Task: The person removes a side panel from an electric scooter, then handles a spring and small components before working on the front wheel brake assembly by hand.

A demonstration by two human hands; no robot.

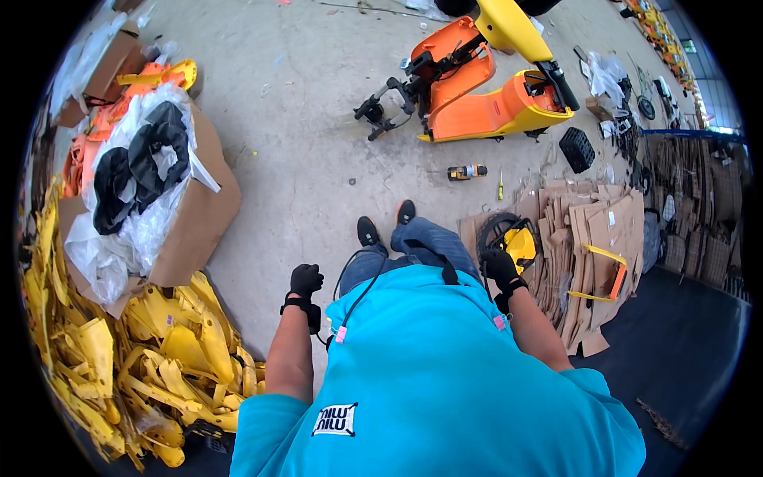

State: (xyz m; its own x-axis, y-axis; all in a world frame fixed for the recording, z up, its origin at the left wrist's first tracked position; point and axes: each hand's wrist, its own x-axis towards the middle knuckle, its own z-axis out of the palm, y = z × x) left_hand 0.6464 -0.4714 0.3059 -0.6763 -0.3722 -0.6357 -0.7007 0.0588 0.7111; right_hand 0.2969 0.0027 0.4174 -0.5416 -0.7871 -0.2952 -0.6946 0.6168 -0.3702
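On our left, a heap of yellow parts lies beside us, so we should watch our feet. Our left hand is curled, with nothing in it that we can see. Our right hand shows over the edge of the black wheel, next to the cardboard stack; we can't tell if its fingers grip it. To hold the wheel well, we'd bend our knees and use both hands.

A workshop, judging by the incomplete scooter, drill and screwdriver.
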